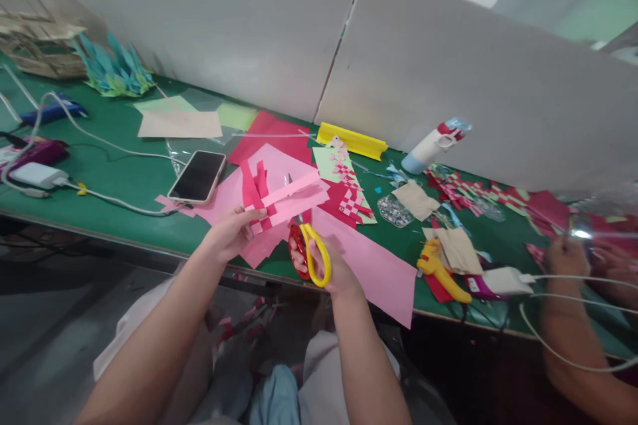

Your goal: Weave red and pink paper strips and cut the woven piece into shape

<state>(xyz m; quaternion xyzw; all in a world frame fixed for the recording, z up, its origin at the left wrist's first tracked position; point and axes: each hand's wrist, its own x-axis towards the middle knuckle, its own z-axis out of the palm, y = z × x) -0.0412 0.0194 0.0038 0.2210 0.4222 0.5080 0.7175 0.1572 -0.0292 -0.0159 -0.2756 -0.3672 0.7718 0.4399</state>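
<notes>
My left hand (233,231) pinches a woven piece of red and pink paper strips (255,187) near the table's front edge. Long light pink strips (295,191) stretch from it to the right. In my right hand (326,265) are scissors (319,257) with one yellow and one red handle. Their blades point up and away, and the tips show beside the pink strips; the rest of the blades is partly hidden by the paper. Pink sheets (381,265) lie beneath and to the right of both hands.
A phone (198,176) lies left of the papers, with cables and a power bank farther left. Behind are a yellow holder (351,141) and a bottle (431,146). A yellow glue gun (441,272) is at right, near another person's hands (568,255).
</notes>
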